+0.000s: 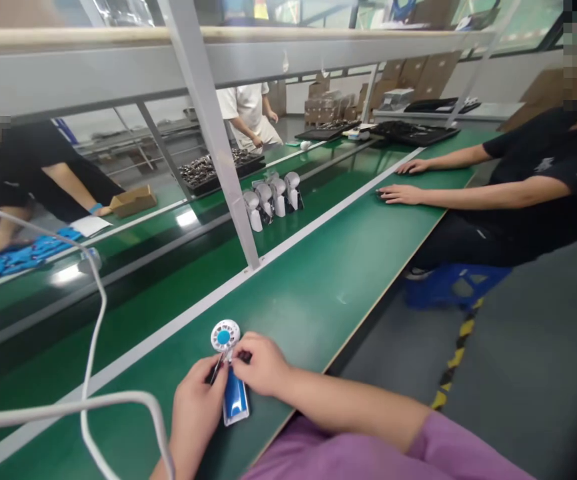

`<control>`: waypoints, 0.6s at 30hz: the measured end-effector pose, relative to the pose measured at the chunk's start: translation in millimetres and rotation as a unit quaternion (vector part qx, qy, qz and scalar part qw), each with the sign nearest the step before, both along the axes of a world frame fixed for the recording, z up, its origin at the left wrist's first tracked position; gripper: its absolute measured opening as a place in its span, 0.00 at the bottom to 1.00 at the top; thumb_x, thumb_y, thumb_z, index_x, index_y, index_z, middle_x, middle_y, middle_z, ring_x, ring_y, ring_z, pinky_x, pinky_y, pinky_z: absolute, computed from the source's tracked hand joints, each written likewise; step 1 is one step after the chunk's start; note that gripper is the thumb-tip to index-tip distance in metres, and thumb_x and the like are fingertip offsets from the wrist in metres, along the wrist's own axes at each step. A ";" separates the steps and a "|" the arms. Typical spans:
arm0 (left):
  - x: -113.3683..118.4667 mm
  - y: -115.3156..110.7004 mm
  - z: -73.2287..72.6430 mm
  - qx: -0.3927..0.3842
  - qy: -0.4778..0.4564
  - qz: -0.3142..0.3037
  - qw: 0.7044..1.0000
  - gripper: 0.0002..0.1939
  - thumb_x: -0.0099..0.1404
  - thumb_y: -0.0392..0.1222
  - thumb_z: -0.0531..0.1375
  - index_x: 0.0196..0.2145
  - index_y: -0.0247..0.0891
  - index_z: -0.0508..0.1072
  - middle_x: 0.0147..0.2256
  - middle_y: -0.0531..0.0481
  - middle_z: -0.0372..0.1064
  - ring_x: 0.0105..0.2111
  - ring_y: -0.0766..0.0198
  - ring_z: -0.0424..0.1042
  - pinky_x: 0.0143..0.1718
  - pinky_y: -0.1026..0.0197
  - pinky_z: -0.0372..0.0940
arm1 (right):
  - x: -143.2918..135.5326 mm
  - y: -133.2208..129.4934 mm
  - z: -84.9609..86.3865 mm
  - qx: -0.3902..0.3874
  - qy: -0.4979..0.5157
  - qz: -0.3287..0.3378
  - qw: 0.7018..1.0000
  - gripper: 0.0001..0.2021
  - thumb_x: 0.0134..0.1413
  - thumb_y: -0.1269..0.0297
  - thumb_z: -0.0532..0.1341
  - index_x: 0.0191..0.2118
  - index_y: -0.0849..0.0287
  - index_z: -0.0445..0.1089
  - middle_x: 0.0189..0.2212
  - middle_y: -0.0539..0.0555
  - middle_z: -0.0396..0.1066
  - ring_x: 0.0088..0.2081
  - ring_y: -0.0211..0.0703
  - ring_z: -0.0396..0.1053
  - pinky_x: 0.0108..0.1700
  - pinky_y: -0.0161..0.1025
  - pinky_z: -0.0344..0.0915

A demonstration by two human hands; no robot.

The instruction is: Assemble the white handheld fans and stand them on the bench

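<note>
The left hand point(201, 397) and right hand point(263, 367) are pinching the fan point(224, 337) at its neck, probably steadying it. The counter point(308, 300) is supporting its handle.

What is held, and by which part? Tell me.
Left hand and right hand hold the small fan at its neck; dark bits between the fingers are unclear.

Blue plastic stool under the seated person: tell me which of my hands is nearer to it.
Right. Your right hand is on the stool's side of the handheld fan; your left hand is across the fan, farther off.
</note>
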State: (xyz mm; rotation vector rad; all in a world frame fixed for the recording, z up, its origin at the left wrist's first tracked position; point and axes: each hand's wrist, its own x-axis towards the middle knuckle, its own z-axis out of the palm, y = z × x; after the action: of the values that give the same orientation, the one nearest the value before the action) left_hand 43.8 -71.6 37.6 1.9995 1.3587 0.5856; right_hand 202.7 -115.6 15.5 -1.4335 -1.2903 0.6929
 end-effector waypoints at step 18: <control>-8.4 0.2 -15.3 0.191 0.079 -0.132 0.969 0.14 0.72 0.48 0.52 0.48 0.46 0.74 0.45 0.51 0.74 0.45 0.60 0.73 0.48 0.59 0.69 | -10.7 -0.2 -8.6 0.009 -0.052 -0.017 0.998 0.06 0.45 0.76 0.60 0.26 0.58 0.63 0.28 0.49 0.70 0.33 0.41 0.67 0.37 0.36 0.59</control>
State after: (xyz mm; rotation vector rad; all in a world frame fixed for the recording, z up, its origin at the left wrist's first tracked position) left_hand 35.4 -71.4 22.3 2.5371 1.1000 0.6069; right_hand 192.0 -115.8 6.9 -1.4893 -1.3461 0.5903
